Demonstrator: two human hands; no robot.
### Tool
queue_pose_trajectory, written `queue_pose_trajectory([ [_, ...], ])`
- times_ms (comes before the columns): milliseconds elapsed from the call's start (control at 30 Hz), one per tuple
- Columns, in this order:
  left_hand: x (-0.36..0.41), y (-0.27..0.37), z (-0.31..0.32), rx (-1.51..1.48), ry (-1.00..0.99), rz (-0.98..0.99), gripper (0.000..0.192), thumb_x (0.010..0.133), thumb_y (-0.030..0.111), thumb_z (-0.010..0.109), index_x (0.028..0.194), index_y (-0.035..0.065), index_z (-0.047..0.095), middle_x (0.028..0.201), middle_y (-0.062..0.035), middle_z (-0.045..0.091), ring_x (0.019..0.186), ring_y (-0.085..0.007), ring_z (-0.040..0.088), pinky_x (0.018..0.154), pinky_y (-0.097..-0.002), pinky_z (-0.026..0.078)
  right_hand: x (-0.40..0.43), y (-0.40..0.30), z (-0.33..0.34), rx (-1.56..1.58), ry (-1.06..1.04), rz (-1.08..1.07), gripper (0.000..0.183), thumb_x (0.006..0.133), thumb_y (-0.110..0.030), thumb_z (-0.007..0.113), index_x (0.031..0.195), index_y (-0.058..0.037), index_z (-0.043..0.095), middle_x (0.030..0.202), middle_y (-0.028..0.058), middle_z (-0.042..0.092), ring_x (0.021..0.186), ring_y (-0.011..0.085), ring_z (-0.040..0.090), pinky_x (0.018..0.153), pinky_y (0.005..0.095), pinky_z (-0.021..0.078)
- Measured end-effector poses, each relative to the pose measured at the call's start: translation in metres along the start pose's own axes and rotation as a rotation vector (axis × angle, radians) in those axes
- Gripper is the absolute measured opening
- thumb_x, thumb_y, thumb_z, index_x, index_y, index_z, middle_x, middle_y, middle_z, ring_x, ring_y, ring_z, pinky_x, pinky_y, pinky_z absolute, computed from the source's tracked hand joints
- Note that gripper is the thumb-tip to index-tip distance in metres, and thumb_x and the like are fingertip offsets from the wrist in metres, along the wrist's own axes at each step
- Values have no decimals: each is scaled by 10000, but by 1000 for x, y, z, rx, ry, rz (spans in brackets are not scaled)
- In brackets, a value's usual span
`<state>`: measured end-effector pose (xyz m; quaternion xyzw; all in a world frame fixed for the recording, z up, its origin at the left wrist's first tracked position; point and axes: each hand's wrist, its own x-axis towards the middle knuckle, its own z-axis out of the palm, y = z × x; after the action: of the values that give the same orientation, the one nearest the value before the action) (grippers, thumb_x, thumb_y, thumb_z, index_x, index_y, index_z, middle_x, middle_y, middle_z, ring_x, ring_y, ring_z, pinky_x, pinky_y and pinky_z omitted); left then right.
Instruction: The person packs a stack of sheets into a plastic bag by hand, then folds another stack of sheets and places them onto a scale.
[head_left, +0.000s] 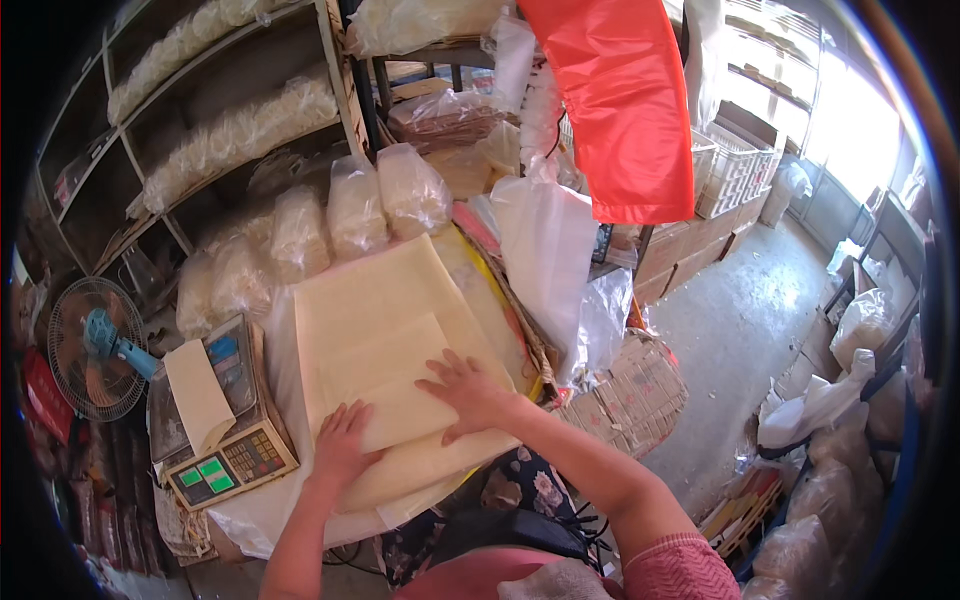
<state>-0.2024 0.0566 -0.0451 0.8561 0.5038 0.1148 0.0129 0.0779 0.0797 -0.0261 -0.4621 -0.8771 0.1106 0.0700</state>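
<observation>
A stack of large, thin pale-yellow sheets (375, 307) lies on the plastic-covered table in front of me. The near edge is turned over into a soft fold (420, 465), with loose layers showing beneath it. My left hand (345, 446) rests flat near the left side of the fold, thumb out to the right. My right hand (469, 394) presses palm-down farther right, its fingers spread over the sheet. A smaller rectangular layer (397, 349) shows on top, partly under my right fingers. Neither hand grips anything.
On the left, a digital scale (225, 420) carries a folded yellow strip (199, 394); a fan (97, 349) stands beyond. Several filled plastic bags (352, 206) line the far edge. Clear plastic bags (544, 262) hang at right below a red cloth (630, 112). Flattened cardboard (630, 394) lies lower right.
</observation>
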Motion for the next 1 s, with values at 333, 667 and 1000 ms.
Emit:
queue_pose_trajectory([
  [333, 4, -21, -36, -1188, 233, -483, 294, 790, 183, 713, 990, 6, 591, 832, -9, 628, 756, -47, 542, 678, -205, 430, -12, 28, -12, 659, 202, 153, 463, 746, -426, 686, 967, -33, 582, 913, 180, 616, 906, 320, 595, 783, 403, 457],
  [667, 54, -24, 15, -283, 331, -676, 473, 819, 231, 678, 1217, 26, 524, 1140, -150, 552, 986, -235, 569, 855, -330, 457, 30, 20, 14, 447, 511, 553, 466, 819, -472, 598, 865, -13, 529, 758, 209, 621, 777, 397, 603, 679, 475, 457],
  [1000, 69, -15, 30, -37, 3, -407, 635, 873, 468, 542, 1388, 129, 387, 1480, -90, 285, 1380, -265, 228, 1076, -563, 154, 44, 6, 1, -128, 569, 262, 659, 840, -334, 608, 1374, -66, 329, 1384, 204, 366, 1243, 387, 392, 1002, 493, 349],
])
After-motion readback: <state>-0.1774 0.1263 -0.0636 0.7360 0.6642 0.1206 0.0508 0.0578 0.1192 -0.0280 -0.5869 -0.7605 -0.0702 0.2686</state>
